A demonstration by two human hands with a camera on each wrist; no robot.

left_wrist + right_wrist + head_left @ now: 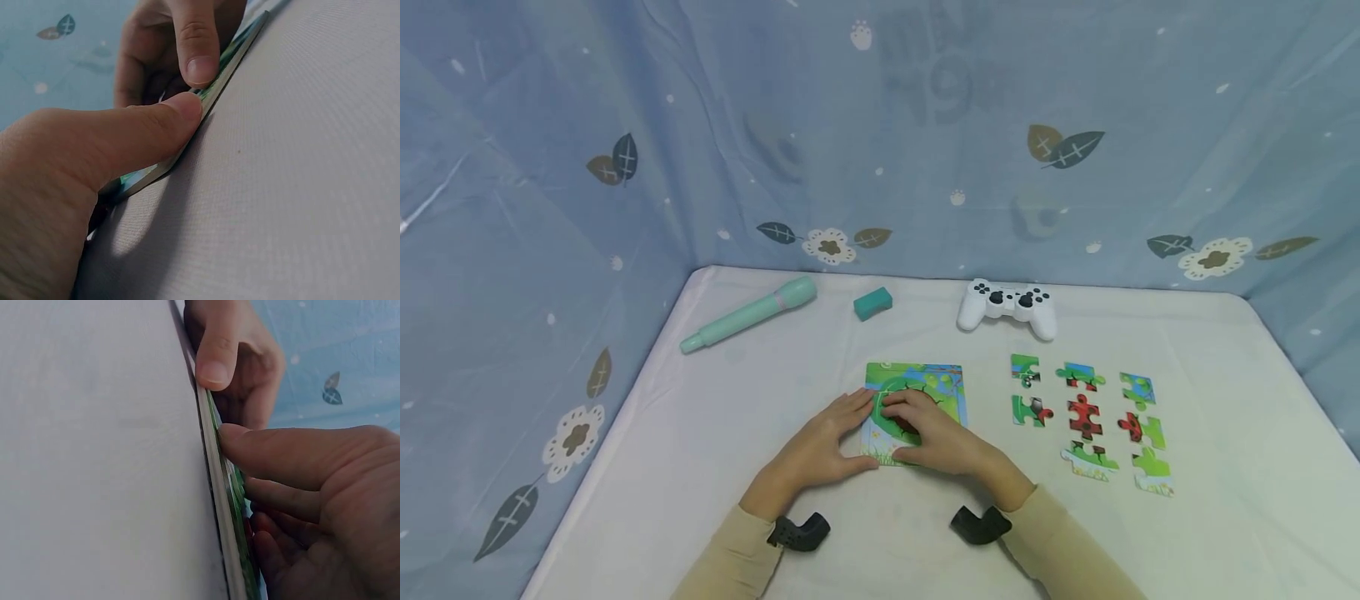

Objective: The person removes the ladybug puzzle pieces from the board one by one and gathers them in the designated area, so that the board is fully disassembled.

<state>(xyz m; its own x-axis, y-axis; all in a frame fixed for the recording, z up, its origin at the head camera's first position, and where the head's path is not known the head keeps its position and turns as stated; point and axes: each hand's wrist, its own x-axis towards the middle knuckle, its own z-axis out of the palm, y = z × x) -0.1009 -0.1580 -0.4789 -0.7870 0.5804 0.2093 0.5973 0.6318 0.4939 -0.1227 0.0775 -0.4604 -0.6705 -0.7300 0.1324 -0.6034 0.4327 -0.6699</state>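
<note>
A square picture puzzle board (951, 375) with a green, ladybird-red and grassy print lies flat on the white cloth. My left hand (822, 442) holds its left side, fingers along the left edge and thumb at the near edge. My right hand (946, 437) rests over the board's middle, its fingertips and thumb on the printed face. In the right wrist view the thumb (275, 450) lies by the board's near edge (215, 481) and the other fingers bend onto its face. I cannot tell whether a piece is under those fingers.
Several loose jigsaw pieces (1084, 417) lie in columns to the right. At the back are a white game controller (1009, 306), a teal block (873, 304) and a mint-green rod-shaped object (748, 315). Blue patterned cloth (925, 167) hangs behind and at the sides.
</note>
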